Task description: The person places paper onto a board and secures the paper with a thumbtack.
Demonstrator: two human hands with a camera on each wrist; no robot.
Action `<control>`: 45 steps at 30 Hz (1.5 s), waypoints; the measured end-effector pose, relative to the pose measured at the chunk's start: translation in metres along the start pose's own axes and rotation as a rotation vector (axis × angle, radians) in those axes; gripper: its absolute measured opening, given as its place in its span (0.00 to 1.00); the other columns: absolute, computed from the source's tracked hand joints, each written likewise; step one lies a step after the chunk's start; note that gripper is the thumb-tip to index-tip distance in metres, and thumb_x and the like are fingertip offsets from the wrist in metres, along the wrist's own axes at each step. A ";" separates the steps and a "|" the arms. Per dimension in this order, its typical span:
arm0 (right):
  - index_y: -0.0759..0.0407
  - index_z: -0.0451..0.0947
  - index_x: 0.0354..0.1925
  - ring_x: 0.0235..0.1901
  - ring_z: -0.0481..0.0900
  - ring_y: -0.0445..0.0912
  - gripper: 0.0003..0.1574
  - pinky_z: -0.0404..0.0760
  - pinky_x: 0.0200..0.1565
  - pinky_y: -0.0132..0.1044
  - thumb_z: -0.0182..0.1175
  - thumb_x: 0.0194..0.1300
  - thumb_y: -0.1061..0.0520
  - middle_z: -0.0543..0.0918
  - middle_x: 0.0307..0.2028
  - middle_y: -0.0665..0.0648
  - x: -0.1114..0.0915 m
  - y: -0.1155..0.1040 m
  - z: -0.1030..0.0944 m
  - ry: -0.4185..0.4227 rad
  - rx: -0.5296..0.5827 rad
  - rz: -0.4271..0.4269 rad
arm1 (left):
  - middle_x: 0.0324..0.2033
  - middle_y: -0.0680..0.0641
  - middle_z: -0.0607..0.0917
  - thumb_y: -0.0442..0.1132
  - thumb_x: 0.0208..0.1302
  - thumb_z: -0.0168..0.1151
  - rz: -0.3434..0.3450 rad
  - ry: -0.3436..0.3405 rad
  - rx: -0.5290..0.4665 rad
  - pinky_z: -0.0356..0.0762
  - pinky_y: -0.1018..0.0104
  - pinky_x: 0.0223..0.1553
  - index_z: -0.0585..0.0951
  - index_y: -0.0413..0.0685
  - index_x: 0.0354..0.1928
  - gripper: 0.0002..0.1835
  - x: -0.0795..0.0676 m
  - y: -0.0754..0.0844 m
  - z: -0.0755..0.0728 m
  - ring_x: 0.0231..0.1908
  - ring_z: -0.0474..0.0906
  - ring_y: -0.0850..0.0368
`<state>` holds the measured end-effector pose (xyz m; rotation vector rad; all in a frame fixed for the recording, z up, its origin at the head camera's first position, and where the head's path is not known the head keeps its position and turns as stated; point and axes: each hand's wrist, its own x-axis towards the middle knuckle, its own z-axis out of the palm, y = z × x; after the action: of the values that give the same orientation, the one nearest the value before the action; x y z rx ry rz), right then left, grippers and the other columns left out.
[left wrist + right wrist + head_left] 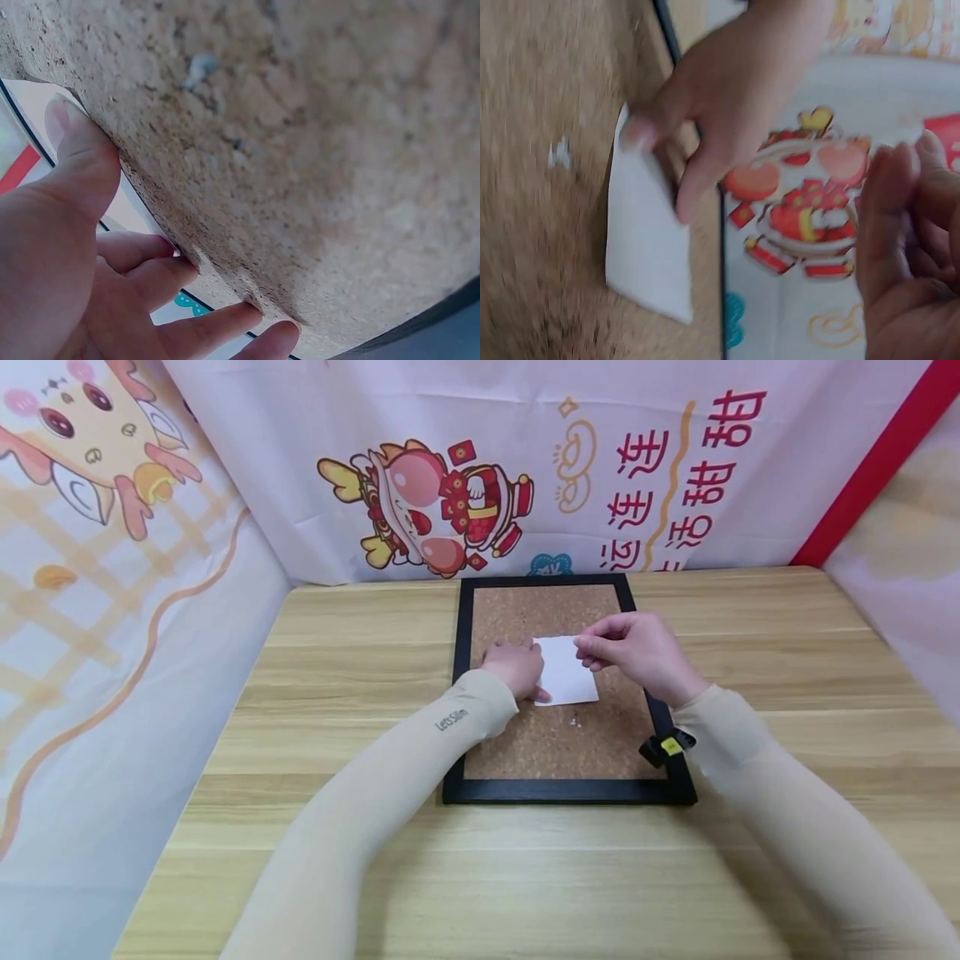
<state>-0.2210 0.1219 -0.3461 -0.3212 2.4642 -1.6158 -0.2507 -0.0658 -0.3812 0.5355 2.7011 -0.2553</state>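
Observation:
A square of white paper (567, 672) lies on a black-framed cork board (517, 747). My left hand (515, 668) rests at the paper's left side, its thumb (86, 154) on the near left corner. Its other fingers are spread, their tips against the cork in the left wrist view. Over the paper's far right corner hovers my right hand (637, 652), apart from the sheet in the right wrist view. Its thumb and forefinger (889, 176) meet in a pinch; anything tiny between those tips cannot be made out. Small whitish bits (575, 722) sit on the cork just below the paper.
The board lies on a wood-grain table (360, 693), its far edge near a printed cloth (262, 468). A black strap with a yellow patch (670, 745) is at the right wrist. Another printed cloth (90, 652) hangs at the left.

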 end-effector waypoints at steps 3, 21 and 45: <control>0.65 0.84 0.49 0.42 0.86 0.55 0.15 0.83 0.47 0.45 0.62 0.69 0.58 0.86 0.42 0.63 0.018 0.009 -0.004 -0.098 -0.011 0.072 | 0.76 0.42 0.56 0.64 0.65 0.58 -0.004 -0.015 -0.012 0.69 0.43 0.60 0.59 0.46 0.76 0.46 0.005 -0.002 0.002 0.67 0.63 0.32; 0.62 0.84 0.50 0.40 0.83 0.48 0.13 0.82 0.47 0.42 0.62 0.69 0.61 0.86 0.44 0.60 0.094 0.024 0.012 -0.300 -0.212 0.192 | 0.75 0.44 0.58 0.66 0.62 0.59 0.045 0.038 -0.091 0.65 0.42 0.63 0.62 0.45 0.74 0.46 0.000 -0.004 0.003 0.68 0.62 0.35; 0.62 0.86 0.45 0.33 0.81 0.48 0.11 0.79 0.40 0.37 0.68 0.64 0.59 0.87 0.33 0.57 0.125 0.020 0.029 -0.332 -0.372 0.318 | 0.78 0.39 0.41 0.76 0.54 0.57 -0.169 -0.061 -0.232 0.44 0.35 0.69 0.41 0.43 0.79 0.64 0.026 -0.016 0.025 0.75 0.36 0.35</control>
<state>-0.3348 0.0704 -0.3798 -0.2102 2.3907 -0.8988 -0.2712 -0.0780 -0.4127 0.2287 2.6705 -0.0005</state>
